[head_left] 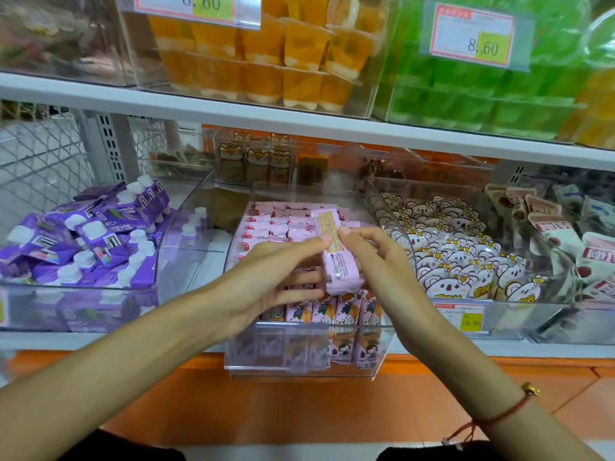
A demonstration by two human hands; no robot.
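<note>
The pink packet [336, 257] is a long, slim plastic-wrapped bar, soft pink, its back side up; a tan printed panel covers its upper end and fine dark print runs along its lower half. It is held tilted just above the clear bin [309, 327] of like packets, its far end pointing to the back of the shelf. The left hand [273, 281] pinches it from the left, thumb on the upper part and fingers stretched to its lower side; the right hand [376, 261] grips it from the right with curled fingers.

One packet is in the hands; at least four more stand upright in the bin's front row, each showing a cartoon child; further back many lie flat in rows, too many to count. Four bins stand along the front of this shelf: purple pouches [83, 241] with white caps, the pink packets, koala packets [459, 261], and white-and-brown packs [565, 234]. Three price tags are readable; two say 8.60, one [466, 317] says 16.80.

The white shelf board [100, 91] above carries orange jelly cups [266, 54] and green jelly cups [466, 94] in clear boxes; an orange base runs below; this is a shop aisle.
</note>
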